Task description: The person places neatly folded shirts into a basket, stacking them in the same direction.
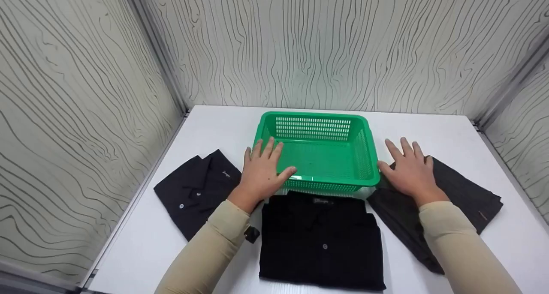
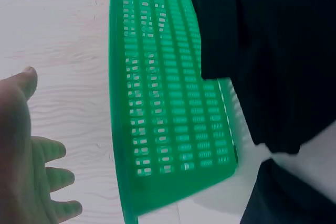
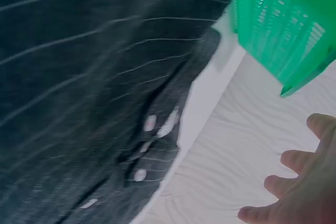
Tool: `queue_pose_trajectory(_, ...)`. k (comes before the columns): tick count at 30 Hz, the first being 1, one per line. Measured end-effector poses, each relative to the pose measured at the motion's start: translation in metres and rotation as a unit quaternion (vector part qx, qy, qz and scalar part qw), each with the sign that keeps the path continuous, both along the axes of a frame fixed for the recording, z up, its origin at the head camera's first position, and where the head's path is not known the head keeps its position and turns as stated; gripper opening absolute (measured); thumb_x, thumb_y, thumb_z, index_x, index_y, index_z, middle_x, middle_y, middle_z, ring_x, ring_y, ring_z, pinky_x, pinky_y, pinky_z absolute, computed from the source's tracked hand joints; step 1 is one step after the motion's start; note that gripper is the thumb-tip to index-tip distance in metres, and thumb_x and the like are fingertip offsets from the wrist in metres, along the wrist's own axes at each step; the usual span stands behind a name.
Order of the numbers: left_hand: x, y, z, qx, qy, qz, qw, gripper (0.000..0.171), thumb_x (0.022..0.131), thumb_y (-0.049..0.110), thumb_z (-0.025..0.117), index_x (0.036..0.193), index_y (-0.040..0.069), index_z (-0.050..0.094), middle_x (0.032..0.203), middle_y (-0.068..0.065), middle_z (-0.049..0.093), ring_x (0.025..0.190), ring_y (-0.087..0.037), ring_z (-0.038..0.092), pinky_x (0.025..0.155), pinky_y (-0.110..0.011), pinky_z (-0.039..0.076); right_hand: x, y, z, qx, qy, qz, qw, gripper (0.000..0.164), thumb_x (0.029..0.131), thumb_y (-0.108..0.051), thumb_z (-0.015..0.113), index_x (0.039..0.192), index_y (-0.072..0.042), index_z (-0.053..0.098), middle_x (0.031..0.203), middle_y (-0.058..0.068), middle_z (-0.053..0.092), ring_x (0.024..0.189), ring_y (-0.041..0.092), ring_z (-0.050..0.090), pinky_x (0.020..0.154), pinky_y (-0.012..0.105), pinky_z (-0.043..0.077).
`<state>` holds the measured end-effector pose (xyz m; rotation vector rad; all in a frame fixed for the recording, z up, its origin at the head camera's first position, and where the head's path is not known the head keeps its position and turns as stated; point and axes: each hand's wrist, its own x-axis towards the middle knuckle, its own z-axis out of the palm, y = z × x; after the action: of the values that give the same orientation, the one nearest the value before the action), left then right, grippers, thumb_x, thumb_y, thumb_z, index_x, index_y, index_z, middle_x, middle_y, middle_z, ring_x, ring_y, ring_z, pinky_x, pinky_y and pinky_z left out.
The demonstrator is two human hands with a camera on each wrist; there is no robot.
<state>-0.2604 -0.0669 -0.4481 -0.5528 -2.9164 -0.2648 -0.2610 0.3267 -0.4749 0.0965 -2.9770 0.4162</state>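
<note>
Your left hand is near the left rim of the green plastic basket, your right hand near its right. Both have fingers spread.

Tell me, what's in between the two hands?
The green basket. In the head view it sits between the left hand and the right hand, though the left one overlaps its near-left corner.

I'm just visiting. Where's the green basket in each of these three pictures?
Head: the green basket sits just right of centre.
Left wrist: the green basket slants down the middle.
Right wrist: the green basket is in the top right corner, partly cut off.
Shared landmark: the white tabletop.
</note>
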Motion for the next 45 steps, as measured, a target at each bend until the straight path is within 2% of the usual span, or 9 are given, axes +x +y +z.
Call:
queue_pose_trajectory(9, 0.018, 0.023, 0.002, 0.005, -0.026, -0.050, 0.9984, 0.086, 0.084, 0.077, 0.014, 0.150, 0.023, 0.022, 0.156, -0.004, 0.014, 0.142, -0.028, 0.003, 0.108, -0.057, 0.007, 0.008, 0.030, -0.014, -0.017, -0.027, -0.021, 0.999, 0.082, 0.089, -0.066, 0.036, 0.151, -0.017, 0.017, 0.149, 0.030, 0.008, 0.133, 0.053, 0.002, 0.092, 0.075, 0.004)
queue_pose_trajectory(15, 0.027, 0.038, 0.005, 0.005, -0.035, -0.081, 0.9961, 0.085, 0.085, 0.076, 0.013, 0.149, 0.022, 0.025, 0.154, -0.005, 0.020, 0.140, -0.027, 0.014, 0.109, -0.053, 0.013, 0.007, 0.051, -0.019, -0.023, -0.037, -0.034, 0.998, 0.080, 0.091, -0.062, 0.037, 0.151, -0.014, 0.015, 0.147, 0.033, 0.008, 0.131, 0.056, 0.003, 0.089, 0.077, 0.006)
queue_pose_trajectory(22, 0.039, 0.062, 0.010, -0.003, -0.041, -0.122, 0.9917, 0.082, 0.086, 0.074, 0.014, 0.148, 0.023, 0.027, 0.150, -0.003, 0.029, 0.136, -0.022, 0.025, 0.107, -0.047, 0.023, 0.009, 0.078, -0.021, -0.028, -0.073, -0.044, 0.996, 0.081, 0.091, -0.062, 0.035, 0.151, -0.012, 0.010, 0.146, 0.035, 0.007, 0.129, 0.059, 0.000, 0.087, 0.078, 0.005)
queue_pose_trajectory(27, 0.051, 0.080, 0.010, 0.001, -0.034, -0.159, 0.9866, 0.078, 0.087, 0.072, 0.016, 0.147, 0.024, 0.031, 0.147, -0.001, 0.033, 0.134, -0.021, 0.029, 0.105, -0.046, 0.029, 0.015, 0.099, -0.028, -0.033, -0.089, -0.063, 0.993, 0.083, 0.091, -0.062, 0.034, 0.150, -0.009, 0.009, 0.145, 0.037, 0.007, 0.126, 0.062, 0.002, 0.084, 0.079, 0.008)
queue_pose_trajectory(32, 0.061, 0.095, 0.007, 0.003, -0.031, -0.195, 0.9803, 0.071, 0.090, 0.069, 0.019, 0.143, 0.025, 0.038, 0.142, 0.004, 0.040, 0.129, -0.018, 0.036, 0.101, -0.043, 0.034, 0.024, 0.121, -0.039, -0.026, -0.119, -0.085, 0.989, 0.086, 0.090, -0.065, 0.033, 0.150, -0.007, 0.011, 0.144, 0.037, 0.008, 0.124, 0.064, 0.001, 0.080, 0.082, 0.005)
queue_pose_trajectory(38, 0.068, 0.112, 0.002, -0.018, -0.065, -0.205, 0.9764, 0.068, 0.090, 0.069, 0.017, 0.138, 0.029, 0.044, 0.133, 0.009, 0.049, 0.121, -0.013, 0.045, 0.097, -0.039, 0.038, 0.034, 0.141, -0.047, -0.025, -0.135, -0.099, 0.986, 0.087, 0.090, -0.064, 0.034, 0.148, -0.003, 0.012, 0.143, 0.038, 0.009, 0.123, 0.065, 0.001, 0.078, 0.083, 0.006)
queue_pose_trajectory(45, 0.070, 0.131, -0.014, -0.051, -0.103, -0.185, 0.9761, 0.069, 0.089, 0.072, 0.017, 0.129, 0.029, 0.053, 0.124, 0.012, 0.055, 0.109, -0.011, 0.053, 0.084, -0.034, 0.045, 0.041, 0.153, -0.051, -0.039, -0.154, -0.098, 0.982, 0.088, 0.092, -0.061, 0.033, 0.146, 0.003, 0.008, 0.136, 0.044, 0.009, 0.118, 0.066, 0.009, 0.082, 0.079, 0.011)
